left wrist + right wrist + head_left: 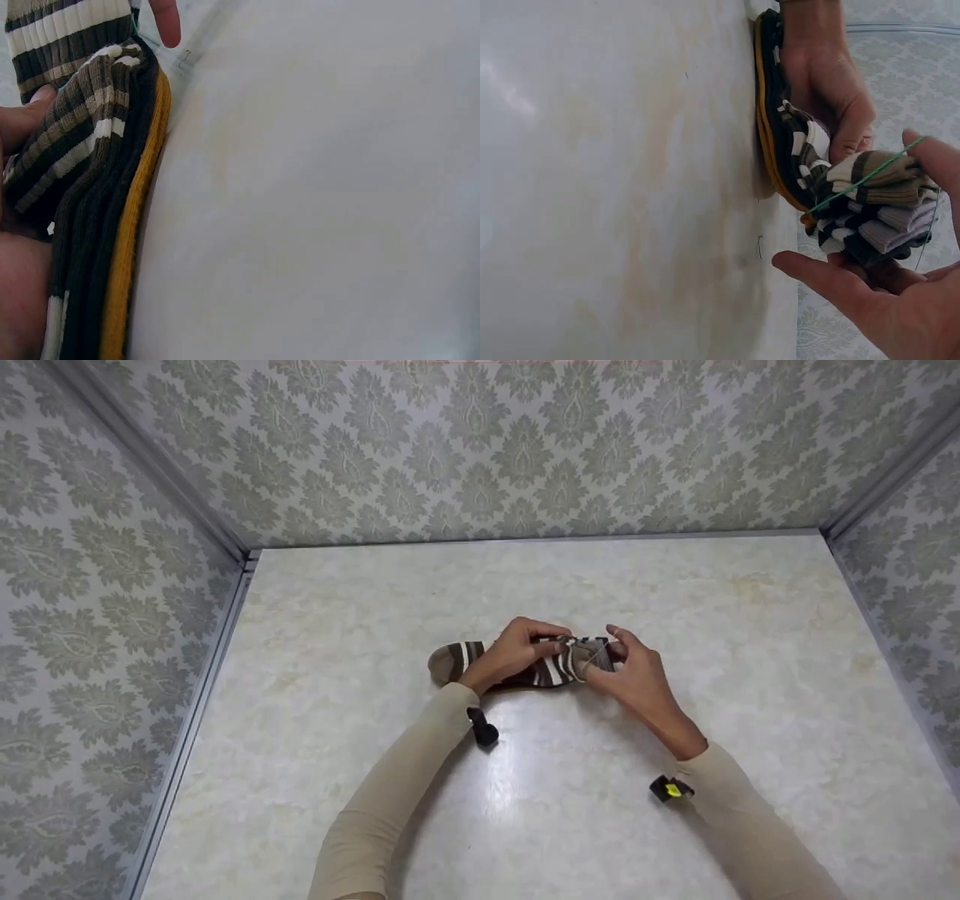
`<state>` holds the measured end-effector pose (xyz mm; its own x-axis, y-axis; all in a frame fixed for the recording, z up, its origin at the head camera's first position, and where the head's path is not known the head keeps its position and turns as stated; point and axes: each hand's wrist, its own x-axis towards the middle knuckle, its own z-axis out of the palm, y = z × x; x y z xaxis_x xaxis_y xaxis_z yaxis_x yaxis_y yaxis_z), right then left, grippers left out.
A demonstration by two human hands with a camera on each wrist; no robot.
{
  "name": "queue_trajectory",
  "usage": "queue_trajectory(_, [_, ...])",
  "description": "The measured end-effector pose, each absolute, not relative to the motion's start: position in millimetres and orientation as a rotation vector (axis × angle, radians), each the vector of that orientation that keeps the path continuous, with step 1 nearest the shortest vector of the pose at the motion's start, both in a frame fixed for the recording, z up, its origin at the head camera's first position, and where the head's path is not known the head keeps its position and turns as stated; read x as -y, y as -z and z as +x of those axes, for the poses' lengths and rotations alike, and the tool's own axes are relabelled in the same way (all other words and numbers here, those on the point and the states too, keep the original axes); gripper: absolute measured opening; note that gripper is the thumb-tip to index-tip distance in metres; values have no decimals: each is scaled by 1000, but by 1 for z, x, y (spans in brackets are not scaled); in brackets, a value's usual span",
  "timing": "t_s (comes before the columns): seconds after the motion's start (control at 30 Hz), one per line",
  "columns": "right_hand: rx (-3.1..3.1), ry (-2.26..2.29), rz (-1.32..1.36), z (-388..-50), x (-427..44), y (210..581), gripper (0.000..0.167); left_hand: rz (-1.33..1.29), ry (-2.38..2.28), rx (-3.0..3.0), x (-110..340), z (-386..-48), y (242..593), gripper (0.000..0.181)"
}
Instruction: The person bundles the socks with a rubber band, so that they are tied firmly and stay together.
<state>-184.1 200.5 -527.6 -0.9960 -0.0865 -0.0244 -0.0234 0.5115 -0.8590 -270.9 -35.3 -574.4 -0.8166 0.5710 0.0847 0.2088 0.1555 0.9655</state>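
A bundle of striped socks (551, 669), brown, white and dark, lies on the table with one toe end (448, 663) at the left. In the left wrist view a mustard-yellow edge (133, 202) runs along the stack. My left hand (517, 651) grips the bundle around its middle. At the cuff end, my right hand (634, 671) has its fingers spread about the folded cuffs (885, 199). A thin green string (866, 178) crosses the cuffs and is hooked taut on its fingers. Some of these fingers are hidden behind the cuffs.
A pale marbled tabletop (337, 607) surrounds the socks. Patterned walls (480, 450) enclose it at the back and both sides, with a metal rail (187, 720) along the left edge. Small black devices (484, 729) sit at both wrists.
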Motion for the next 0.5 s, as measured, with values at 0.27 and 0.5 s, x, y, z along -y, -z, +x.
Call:
queue_trajectory(0.27, [-2730, 1486, -98, -188, -197, 531, 106, 809, -1694, -2160, 34, -271, 577, 30])
queue_trajectory(0.5, [-2824, 1581, -211, -186, -194, 538, 71, 797, -1684, -2165, 32, -271, 576, 32])
